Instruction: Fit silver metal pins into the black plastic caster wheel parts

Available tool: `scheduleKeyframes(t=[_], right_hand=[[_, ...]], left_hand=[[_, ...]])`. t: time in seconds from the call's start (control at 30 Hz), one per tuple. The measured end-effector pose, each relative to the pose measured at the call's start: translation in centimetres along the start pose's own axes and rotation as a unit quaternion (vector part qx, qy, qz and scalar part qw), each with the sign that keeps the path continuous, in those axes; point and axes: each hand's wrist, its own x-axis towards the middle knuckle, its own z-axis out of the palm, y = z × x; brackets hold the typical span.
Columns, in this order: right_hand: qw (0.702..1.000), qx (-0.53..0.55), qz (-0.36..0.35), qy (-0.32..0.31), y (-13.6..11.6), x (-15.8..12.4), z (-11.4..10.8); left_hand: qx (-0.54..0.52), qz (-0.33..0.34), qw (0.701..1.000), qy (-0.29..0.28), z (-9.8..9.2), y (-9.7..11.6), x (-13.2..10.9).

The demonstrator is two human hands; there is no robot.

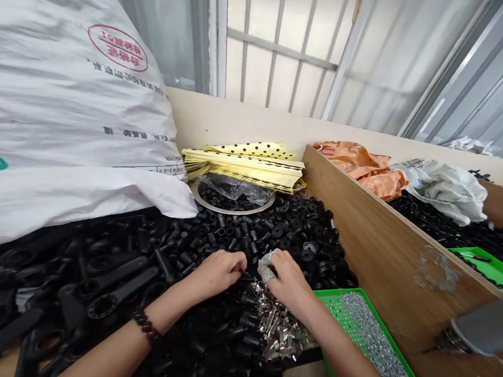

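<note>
My left hand (218,272) is curled into a pinch over a heap of small black plastic cylinders (229,231), its fingertips closed on a small dark part I cannot name. My right hand (287,279), with a grey wrapping on one fingertip, is also curled, its fingers closed against the left hand's fingertips; what they hold is hidden. Just below both hands lies a pile of shiny metal clips (279,329). A dark bead bracelet (146,326) is on my left wrist.
Long black plastic handles (101,287) fill the left. A big white sack (62,108) lies over them. A green tray of small screws (370,339) sits at right, beside a wooden divider (389,245). A metal bowl (232,201) and yellow paper stack (247,164) stand behind.
</note>
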Motion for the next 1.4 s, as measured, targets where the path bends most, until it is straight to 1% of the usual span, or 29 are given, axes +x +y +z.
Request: scheduleKeyframes(t=[0.07,0.17,0.23,0.3,0.4,0.47,0.53,0.6,0.7,0.83,0.93,1.03,1.2,1.3,1.4], right_hand=[[0.999,-0.017,-0.028,-0.013,-0.7,-0.4,-0.1],[0.996,-0.041,-0.075,-0.035,-1.8,-0.8,-0.2],[0.993,-0.053,-0.094,-0.044,-2.2,-1.0,-0.3],[0.992,-0.058,-0.099,-0.046,-2.1,-1.0,-0.3],[0.994,-0.062,-0.084,-0.033,-1.3,-0.9,-0.5],[0.995,-0.064,-0.067,-0.023,-0.5,-0.8,-0.7],[0.996,-0.062,-0.055,-0.019,0.0,-0.9,-0.9],[0.997,-0.059,-0.049,-0.019,0.1,-0.9,-1.0],[0.997,-0.056,-0.045,-0.020,0.0,-1.1,-1.0],[0.997,-0.053,-0.045,-0.015,-0.1,-1.5,-1.0],[0.998,-0.052,-0.046,-0.006,0.0,-1.8,-1.4],[0.998,-0.053,-0.045,0.010,-0.3,-2.1,-1.9],[0.996,-0.059,-0.066,0.019,-1.9,-2.8,-3.0],[0.994,-0.067,-0.088,0.009,-2.8,-3.4,-3.3],[0.993,-0.064,-0.102,-0.003,-3.1,-4.2,-3.1]], left_hand=[[-0.058,0.010,0.998,0.010,-0.3,0.1,-0.2],[-0.125,0.019,0.992,0.004,-0.4,0.6,-0.5],[-0.147,0.020,0.989,0.003,-0.6,1.0,-0.6],[-0.150,0.018,0.988,0.015,-1.0,1.0,-0.7],[-0.114,0.002,0.991,0.065,-2.0,0.2,-0.8],[-0.062,-0.020,0.993,0.102,-2.6,-0.7,-0.9],[-0.003,-0.040,0.992,0.119,-2.8,-1.4,-0.9],[0.050,-0.047,0.991,0.113,-2.5,-1.6,-0.8],[0.106,-0.045,0.989,0.088,-1.5,-1.0,-0.5],[0.124,-0.039,0.989,0.066,-0.7,-0.3,0.1],[0.090,-0.022,0.993,0.075,-1.0,-0.2,-0.1],[0.023,0.010,0.995,0.096,-1.5,0.2,-1.2],[-0.077,0.051,0.990,0.107,-1.8,2.5,-3.7],[-0.119,0.062,0.985,0.108,-1.5,3.9,-4.6],[-0.165,0.085,0.977,0.102,-0.9,5.0,-5.2]])
